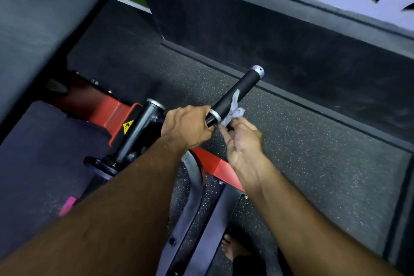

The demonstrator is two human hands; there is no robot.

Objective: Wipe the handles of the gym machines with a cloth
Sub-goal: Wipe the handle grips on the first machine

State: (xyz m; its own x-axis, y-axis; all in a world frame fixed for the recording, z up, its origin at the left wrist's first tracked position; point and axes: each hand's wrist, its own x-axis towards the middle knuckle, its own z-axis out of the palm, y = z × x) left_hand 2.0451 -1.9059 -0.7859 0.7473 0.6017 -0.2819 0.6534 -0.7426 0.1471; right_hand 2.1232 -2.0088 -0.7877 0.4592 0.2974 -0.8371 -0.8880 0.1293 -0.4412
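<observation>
Head view: left hand (pixel 187 126) clamps the handle (pixel 235 94) at its base; right hand (pixel 243 141) pinches the cloth (pixel 234 111) against it. So small a rag may slip off mid-wipe.

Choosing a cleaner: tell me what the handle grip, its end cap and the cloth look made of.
Handle grip: likely rubber or foam, matte black with no glare.
End cap: metal by its silvery sheen, finish unclear.
Cloth: thin, soft grey fabric, crumpled and draping limply over the grip where the right hand pinches it.
</observation>
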